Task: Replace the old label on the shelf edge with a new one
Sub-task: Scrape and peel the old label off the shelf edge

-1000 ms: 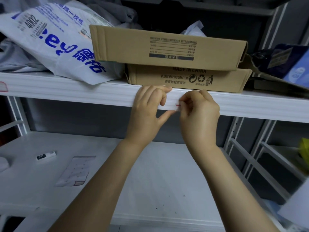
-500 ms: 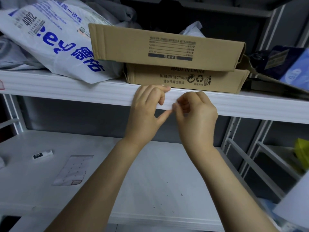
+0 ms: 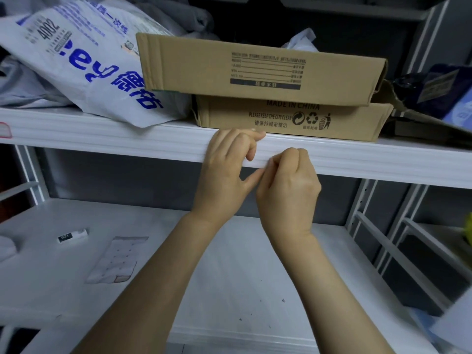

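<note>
Gripping the white shelf edge [image 3: 102,135], the left hand [image 3: 224,172] has its fingers bent over the top lip and its thumb stretched out below, towards the right hand [image 3: 288,190]. The two hands are just beside each other at the middle of the edge. The right hand is curled tight, thumb and forefinger pressed together against the face of the edge, pinching the label [image 3: 268,163]. Only a pale sliver of it shows between the fingertips, so how much of it is stuck down I cannot tell.

Two flat boxes sit on the shelf right behind the hands, the top box [image 3: 255,65] stacked on the lower box [image 3: 281,118], with a white bag [image 3: 76,60] printed in blue to the left. On the lower shelf [image 3: 229,277] lie a label sheet [image 3: 115,259] and, left of it, a small white stick [image 3: 72,235]. A red-bordered tag [image 3: 5,130] sits at the far left of the edge.
</note>
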